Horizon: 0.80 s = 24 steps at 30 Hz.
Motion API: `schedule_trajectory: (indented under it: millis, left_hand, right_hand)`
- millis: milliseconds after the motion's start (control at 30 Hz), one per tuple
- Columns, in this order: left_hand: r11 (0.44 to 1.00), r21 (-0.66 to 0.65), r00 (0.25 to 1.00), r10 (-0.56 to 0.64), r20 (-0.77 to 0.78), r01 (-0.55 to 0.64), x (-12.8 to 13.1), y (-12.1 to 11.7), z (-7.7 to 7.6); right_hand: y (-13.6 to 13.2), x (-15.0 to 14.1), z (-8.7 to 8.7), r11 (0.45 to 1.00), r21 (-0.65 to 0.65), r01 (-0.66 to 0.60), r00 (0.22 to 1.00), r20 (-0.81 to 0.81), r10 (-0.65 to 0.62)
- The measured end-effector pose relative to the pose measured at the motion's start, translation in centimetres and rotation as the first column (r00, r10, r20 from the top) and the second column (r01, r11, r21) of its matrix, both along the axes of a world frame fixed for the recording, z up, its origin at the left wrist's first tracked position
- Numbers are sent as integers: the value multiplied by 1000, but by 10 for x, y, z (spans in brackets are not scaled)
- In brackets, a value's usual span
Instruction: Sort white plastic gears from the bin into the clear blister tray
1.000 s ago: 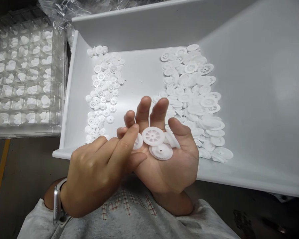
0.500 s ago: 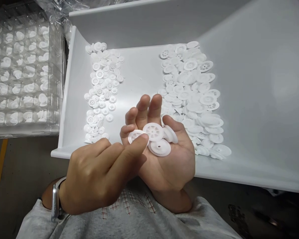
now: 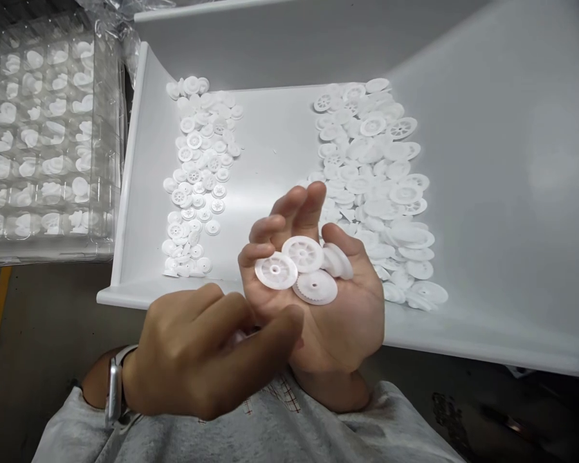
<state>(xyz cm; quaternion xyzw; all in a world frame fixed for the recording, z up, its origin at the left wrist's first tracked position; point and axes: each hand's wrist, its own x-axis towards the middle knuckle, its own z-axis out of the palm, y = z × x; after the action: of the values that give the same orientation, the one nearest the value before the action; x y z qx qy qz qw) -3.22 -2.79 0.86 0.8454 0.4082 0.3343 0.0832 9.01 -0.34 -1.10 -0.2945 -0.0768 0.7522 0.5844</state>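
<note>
The cupped right hand cradles four white plastic gears flat, just above the loosely curled, apparently empty left hand

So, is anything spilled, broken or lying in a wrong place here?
Nothing stands out. The small gears and the large gears lie in two separate heaps inside the white tray. Four gears rest flat on the open right hand; none looks broken. The left hand is beside it.

We cannot see what the left hand pinches (its fingertips blur); the clear blister tray, upper left, is cut off.
</note>
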Motion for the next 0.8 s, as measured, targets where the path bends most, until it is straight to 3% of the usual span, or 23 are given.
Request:
schedule_trajectory:
  millis: [267, 433, 633, 800]
  left_hand:
    - [998, 20, 988, 62, -138, -60, 17, -1, -1]
    - [997, 33, 990, 79, -117, -75, 21, -2, -1]
    - [1000, -7, 995, 18, -94, -19, 18, -6, -3]
    - [998, -32, 995, 50, -88, -53, 19, -8, -5]
  right_hand:
    - [-2, 1, -2, 998, -27, 61, 983, -173, -64]
    - [-3, -1, -2, 995, -46, 91, 991, -97, -95]
    - [-4, -1, -1, 999, 6, 41, 999, -27, -41]
    - [-3, -1, -1, 994, -31, 103, 994, -44, -104]
